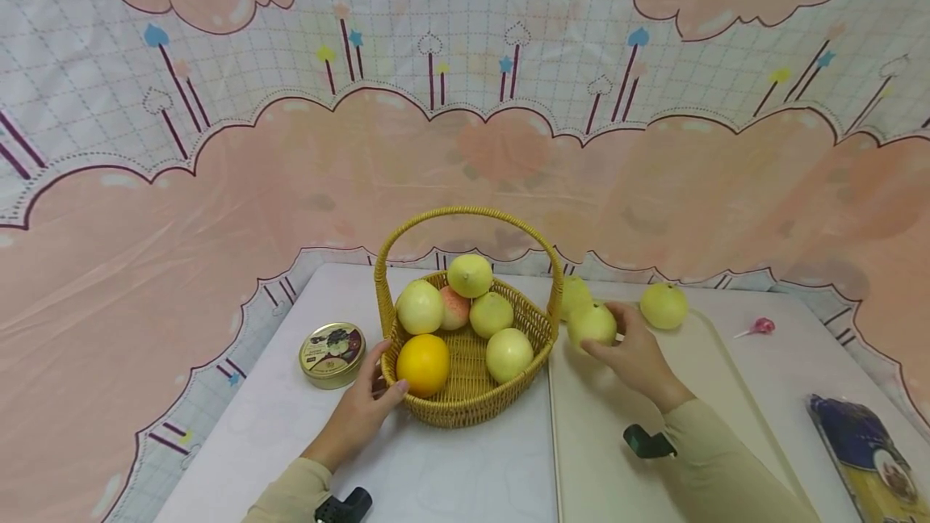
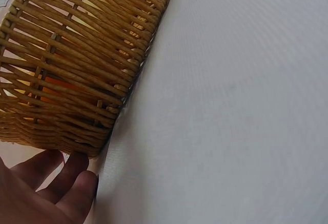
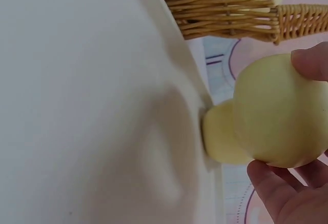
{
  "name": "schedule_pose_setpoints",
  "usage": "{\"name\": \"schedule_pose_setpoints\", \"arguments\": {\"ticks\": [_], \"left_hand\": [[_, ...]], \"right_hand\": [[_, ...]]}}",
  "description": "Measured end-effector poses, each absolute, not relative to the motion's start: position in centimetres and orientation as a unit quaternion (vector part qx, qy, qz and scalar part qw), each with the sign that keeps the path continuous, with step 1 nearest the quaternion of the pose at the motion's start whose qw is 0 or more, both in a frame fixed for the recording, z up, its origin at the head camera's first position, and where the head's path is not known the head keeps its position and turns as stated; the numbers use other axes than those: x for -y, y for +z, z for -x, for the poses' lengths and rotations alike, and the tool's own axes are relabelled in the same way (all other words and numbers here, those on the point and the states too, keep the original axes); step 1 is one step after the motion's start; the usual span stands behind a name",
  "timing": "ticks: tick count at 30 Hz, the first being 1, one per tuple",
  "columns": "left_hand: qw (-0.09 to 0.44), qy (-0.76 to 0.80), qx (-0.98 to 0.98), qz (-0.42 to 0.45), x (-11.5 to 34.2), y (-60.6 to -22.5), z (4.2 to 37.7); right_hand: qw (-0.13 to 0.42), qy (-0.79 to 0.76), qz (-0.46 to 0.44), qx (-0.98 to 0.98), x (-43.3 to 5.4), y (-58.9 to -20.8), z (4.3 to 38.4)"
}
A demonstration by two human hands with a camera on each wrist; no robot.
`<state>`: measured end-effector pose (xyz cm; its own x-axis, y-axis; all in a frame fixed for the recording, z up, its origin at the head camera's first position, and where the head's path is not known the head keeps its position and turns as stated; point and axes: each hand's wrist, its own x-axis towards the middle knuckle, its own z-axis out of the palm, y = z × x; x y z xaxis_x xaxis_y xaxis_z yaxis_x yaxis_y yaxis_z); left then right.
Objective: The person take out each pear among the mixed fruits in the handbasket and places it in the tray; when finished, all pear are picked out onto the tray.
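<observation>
A yellow wicker basket (image 1: 465,412) with a tall arched handle stands at the middle of the table. Inside lie an orange (image 1: 423,365), a reddish peach (image 1: 454,309) and several pale yellow-green pears (image 1: 509,355). At the basket's near left side my left hand (image 1: 354,412) grips the rim, thumb on top and fingers against the outer wicker (image 2: 66,75). My right hand (image 1: 641,357) holds a yellow-green pear (image 3: 282,111) between thumb and fingers, raised above the tray just right of the basket. Behind that pear, another pear (image 1: 574,295) is partly hidden.
A cream tray (image 1: 625,442) lies right of the basket, with one more pear (image 1: 664,305) at its far end. Farther right are a pink lollipop (image 1: 763,326) and a blue and yellow packet (image 1: 865,458). A round gold tin (image 1: 333,353) sits left of the basket.
</observation>
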<state>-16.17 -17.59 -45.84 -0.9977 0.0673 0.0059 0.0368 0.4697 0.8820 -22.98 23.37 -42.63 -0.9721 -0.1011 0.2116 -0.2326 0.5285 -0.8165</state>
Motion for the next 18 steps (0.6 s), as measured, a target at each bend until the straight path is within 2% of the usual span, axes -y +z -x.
{"name": "schedule_pose_setpoints", "arguments": {"ticks": [9, 18], "left_hand": [[0.013, 0.518, -0.855, -0.032, 17.6, -45.9, 16.2], [0.017, 0.517, -0.855, -0.028, 17.6, -45.9, 16.3]], "right_hand": [[0.029, 0.484, -0.061, 0.872, -23.0, -43.5, 23.8], [0.013, 0.476, -0.045, 0.878, -22.7, -44.3, 24.4]]}}
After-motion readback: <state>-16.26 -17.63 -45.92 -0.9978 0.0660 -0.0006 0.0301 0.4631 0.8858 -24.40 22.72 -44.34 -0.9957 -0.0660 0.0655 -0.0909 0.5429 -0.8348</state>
